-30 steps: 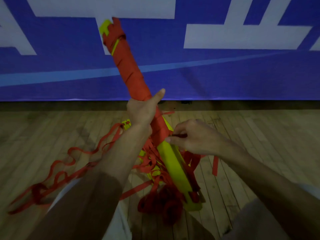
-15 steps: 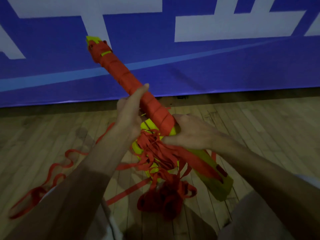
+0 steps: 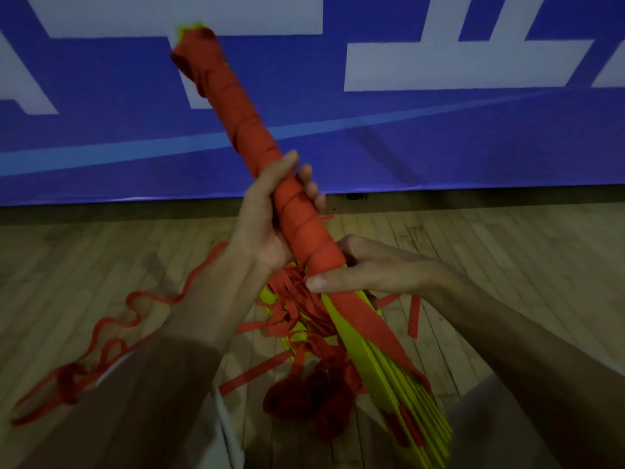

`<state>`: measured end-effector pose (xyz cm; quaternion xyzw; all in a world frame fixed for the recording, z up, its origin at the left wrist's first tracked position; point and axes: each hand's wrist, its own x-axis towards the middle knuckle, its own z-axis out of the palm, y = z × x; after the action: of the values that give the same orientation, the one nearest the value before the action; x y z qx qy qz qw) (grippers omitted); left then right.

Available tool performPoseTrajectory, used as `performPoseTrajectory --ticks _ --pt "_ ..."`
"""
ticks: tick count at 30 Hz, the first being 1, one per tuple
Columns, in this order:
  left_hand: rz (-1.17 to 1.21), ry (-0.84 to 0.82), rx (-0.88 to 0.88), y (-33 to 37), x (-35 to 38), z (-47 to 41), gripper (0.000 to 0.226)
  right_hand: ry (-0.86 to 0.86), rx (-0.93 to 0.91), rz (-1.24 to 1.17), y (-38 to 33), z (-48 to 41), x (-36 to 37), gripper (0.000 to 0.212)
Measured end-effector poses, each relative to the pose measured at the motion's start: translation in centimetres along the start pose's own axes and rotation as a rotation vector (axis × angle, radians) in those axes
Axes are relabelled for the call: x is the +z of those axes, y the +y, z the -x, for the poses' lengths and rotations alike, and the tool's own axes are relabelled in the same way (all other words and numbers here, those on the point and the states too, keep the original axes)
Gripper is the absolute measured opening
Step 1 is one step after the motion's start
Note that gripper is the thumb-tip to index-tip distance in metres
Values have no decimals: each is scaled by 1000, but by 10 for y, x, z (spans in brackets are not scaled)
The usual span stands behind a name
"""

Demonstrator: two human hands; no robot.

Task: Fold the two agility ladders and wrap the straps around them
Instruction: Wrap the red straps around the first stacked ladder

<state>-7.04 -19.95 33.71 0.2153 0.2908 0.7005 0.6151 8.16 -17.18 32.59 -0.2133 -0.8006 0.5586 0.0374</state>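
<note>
**Strap wound about halfway down the ladder bundle**

The bundle [image 3: 236,106] is held mid-frame. It slants from 11 o'clock, its far end up against the banner [image 3: 439,147], down to 5 o'clock close to my view. The upper half is bound tight in red strap [image 3: 304,228]. The lower half shows bare yellow rungs [image 3: 389,367], unbound and fanning apart.

The left hand [image 3: 267,228] grips the wrapped stretch, thumb laid along it and fingers [image 3: 309,186] curled round the back. I read it as the anchor: it holds the stack off the floor [image 3: 507,248] and steady for winding.

The right hand [image 3: 372,269] sits at 4 o'clock of the left. Its thumb presses the strap's last turn onto the bundle, I judge so the wrap cannot slacken. Its other fingers are tucked behind, hidden.

A loose end [image 3: 111,333] trails over the floor toward 8 o'clock. A tangle [image 3: 304,394] hangs below the hands at 6. Yellow shows beneath it; I cannot tell if that is the second ladder.
</note>
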Motion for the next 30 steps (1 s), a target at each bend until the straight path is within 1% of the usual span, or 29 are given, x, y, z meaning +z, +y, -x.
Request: performPoseTrajectory --ticks 1,2,3,4,5,6,8,11,12,14,16,17,18,20,25,27,30 --pt "-66 44 -30 -1 -2 -2 24 -13 53 30 1 -1 -1 52" --pt "-117 74 -70 -1 -2 -3 31 -20 110 83 2 -3 -2 62" --pt "-173 99 -99 -1 -5 -5 30 -22 161 143 3 -5 -3 69" --pt "-223 132 -126 -1 -6 -6 24 -21 199 199 3 -6 -4 75" --pt "-285 171 -134 0 -10 -8 20 -15 228 251 3 -8 -5 77" --pt "-336 215 -135 0 -13 -10 21 5 246 293 3 -8 -5 77" --pt "-410 283 -95 -1 -19 -13 23 64 248 371 3 -9 -5 71" --pt "-413 377 3 -1 -21 -17 26 171 179 565 6 -11 -3 63" --pt "-404 414 33 -1 -22 -19 27 204 177 655 8 -11 -1 64" --pt "-377 480 71 -2 -24 -22 27 250 239 820 13 -12 9 71" --pt "-351 539 78 -4 -27 -26 21 314 288 947 20 -16 22 81" --pt "-336 567 71 -5 -28 -27 18 362 291 976 23 -18 26 82" --pt "-317 592 58 -6 -27 -28 15 412 292 977 25 -20 28 79" --pt "-284 603 29 -6 -26 -28 16 477 310 928 27 -22 27 74" --pt "-224 509 54 -9 -18 -22 16 514 352 735 19 -17 18 59" --pt "-241 465 104 -9 -14 -19 15 490 288 527 14 -14 11 54" --pt "-268 368 187 -2 -7 -15 17 431 83 92 3 -7 4 41"
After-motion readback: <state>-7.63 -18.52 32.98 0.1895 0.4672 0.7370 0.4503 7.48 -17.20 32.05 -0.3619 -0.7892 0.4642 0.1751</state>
